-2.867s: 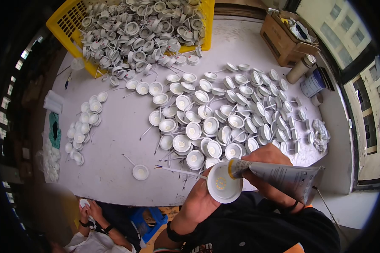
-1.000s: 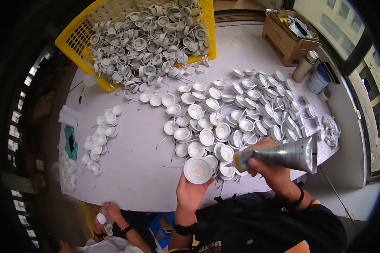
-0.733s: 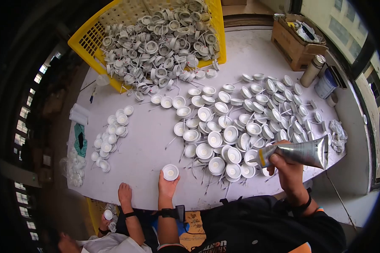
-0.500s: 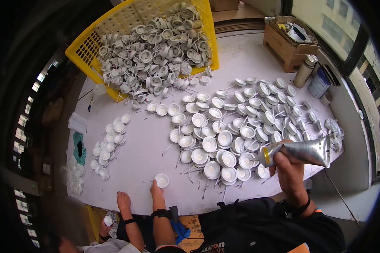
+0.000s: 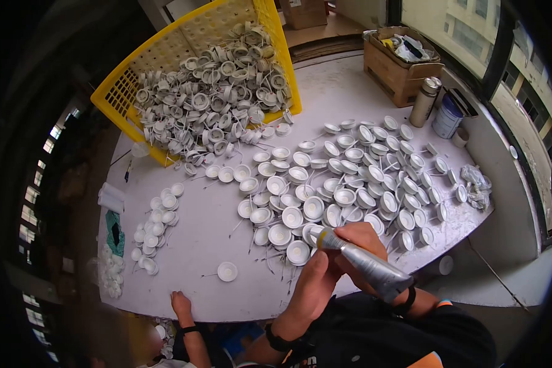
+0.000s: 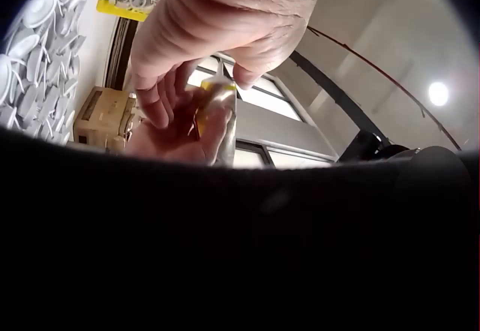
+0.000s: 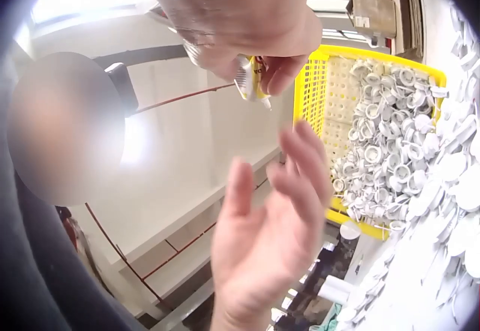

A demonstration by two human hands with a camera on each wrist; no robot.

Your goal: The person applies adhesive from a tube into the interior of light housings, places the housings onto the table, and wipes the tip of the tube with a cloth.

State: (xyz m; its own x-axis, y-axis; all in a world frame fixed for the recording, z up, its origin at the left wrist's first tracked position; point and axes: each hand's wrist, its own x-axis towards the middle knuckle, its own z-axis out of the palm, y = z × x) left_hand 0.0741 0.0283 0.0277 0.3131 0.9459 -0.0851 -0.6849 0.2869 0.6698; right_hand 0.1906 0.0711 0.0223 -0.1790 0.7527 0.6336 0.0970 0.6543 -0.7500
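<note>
My right hand [image 5: 365, 245] grips a silver tube [image 5: 374, 270] with a yellow band and a pointed nozzle, above the near edge of many white round cups [image 5: 279, 235] with wires. Beside the nozzle is my left hand [image 5: 313, 288]; in the right wrist view the same left hand [image 7: 270, 241] has its fingers spread and bent a little, with nothing in them. The left wrist view shows the tube [image 6: 217, 117] beyond the left hand [image 6: 217, 23]. One cup [image 5: 227, 272] lies apart on the table, facing up, its wire pointing left.
A yellow crate [image 5: 293, 80] full of white ring-shaped parts stands at the back left. A smaller group of cups [image 5: 156, 228] lies at left. At the back right are a cardboard box [image 5: 392, 76], a flask [image 5: 424, 103] and a tin [image 5: 448, 119]. Another person's hand [image 5: 181, 305] rests at the front edge.
My left hand has let go of the cup, left it on the table, and moved right to beside the tube. My right hand has moved left a little, and the tube has tilted nozzle up.
</note>
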